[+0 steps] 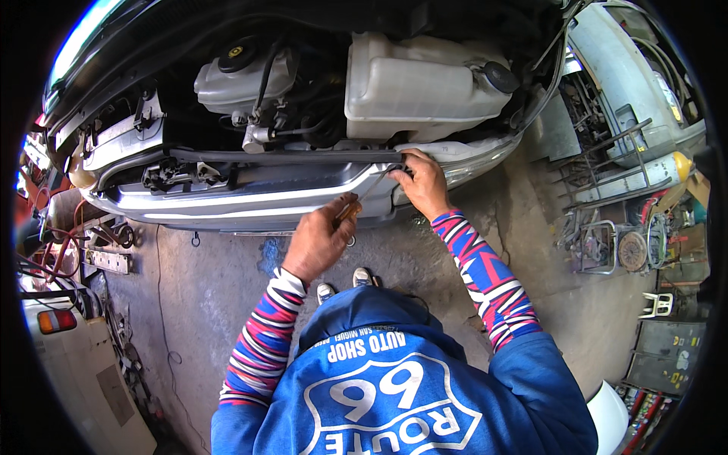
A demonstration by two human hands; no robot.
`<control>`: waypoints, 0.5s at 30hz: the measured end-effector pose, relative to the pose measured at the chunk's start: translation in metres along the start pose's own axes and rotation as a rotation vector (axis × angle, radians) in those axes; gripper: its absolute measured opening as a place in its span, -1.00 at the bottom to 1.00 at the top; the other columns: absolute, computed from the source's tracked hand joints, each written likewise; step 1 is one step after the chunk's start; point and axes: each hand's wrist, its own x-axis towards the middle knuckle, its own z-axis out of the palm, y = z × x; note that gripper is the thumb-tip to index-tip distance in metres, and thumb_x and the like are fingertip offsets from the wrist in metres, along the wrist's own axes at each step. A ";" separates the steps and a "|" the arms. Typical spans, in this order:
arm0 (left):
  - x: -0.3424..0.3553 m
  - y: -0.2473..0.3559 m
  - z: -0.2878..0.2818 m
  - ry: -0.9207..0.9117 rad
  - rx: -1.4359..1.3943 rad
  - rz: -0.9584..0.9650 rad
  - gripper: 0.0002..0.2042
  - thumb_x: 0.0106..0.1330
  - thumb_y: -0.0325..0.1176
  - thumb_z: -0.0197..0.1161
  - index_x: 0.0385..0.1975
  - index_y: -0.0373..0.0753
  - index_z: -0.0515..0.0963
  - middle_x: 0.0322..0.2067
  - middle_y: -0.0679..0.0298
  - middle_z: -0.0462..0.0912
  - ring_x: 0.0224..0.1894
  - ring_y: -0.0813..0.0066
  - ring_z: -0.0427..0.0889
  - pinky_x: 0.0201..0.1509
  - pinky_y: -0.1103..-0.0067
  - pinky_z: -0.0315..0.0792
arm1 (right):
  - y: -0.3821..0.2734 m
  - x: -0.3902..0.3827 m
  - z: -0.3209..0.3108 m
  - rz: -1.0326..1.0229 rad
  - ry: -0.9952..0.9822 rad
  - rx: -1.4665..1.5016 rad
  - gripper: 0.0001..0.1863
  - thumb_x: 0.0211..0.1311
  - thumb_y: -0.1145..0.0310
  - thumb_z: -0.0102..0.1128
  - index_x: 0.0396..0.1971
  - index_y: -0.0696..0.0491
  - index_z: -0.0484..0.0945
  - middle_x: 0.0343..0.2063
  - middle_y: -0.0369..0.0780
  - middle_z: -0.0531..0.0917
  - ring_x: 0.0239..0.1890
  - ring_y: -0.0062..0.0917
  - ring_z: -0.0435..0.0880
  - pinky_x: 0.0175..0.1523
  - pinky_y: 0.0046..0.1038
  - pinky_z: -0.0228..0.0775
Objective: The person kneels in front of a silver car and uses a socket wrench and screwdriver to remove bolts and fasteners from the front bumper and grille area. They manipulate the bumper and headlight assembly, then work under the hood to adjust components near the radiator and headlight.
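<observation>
My left hand (318, 239) is wrapped round the amber handle of a screwdriver (348, 214). Its thin shaft slants up and right toward the corner of the silver front panel (303, 184) of a car. At that corner my right hand (425, 184) is closed, thumb and fingers pinched together by the end of a long dark trim strip (303, 157). Whatever small part sits between those fingers is hidden. A clear headlight (485, 161) lies just right of my right hand.
Behind the panel, the open engine bay holds a large white plastic tank (425, 87) and a smaller reservoir (246, 72) with a black cap. On the right are a gas cylinder (637, 180) and metal racks. A cable (168, 334) runs over the concrete floor, left.
</observation>
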 end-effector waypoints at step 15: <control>0.054 0.059 -0.051 -0.068 0.553 0.279 -0.83 0.22 -0.35 0.24 -0.29 -0.17 0.75 -0.37 -0.01 0.73 -0.27 0.03 0.75 -0.11 0.24 0.62 | 0.001 -0.005 0.007 -0.067 0.106 -0.058 -0.64 0.08 0.28 0.51 -0.24 0.21 0.64 -0.10 -0.07 0.69 -0.10 -0.06 0.68 -0.04 -0.22 0.53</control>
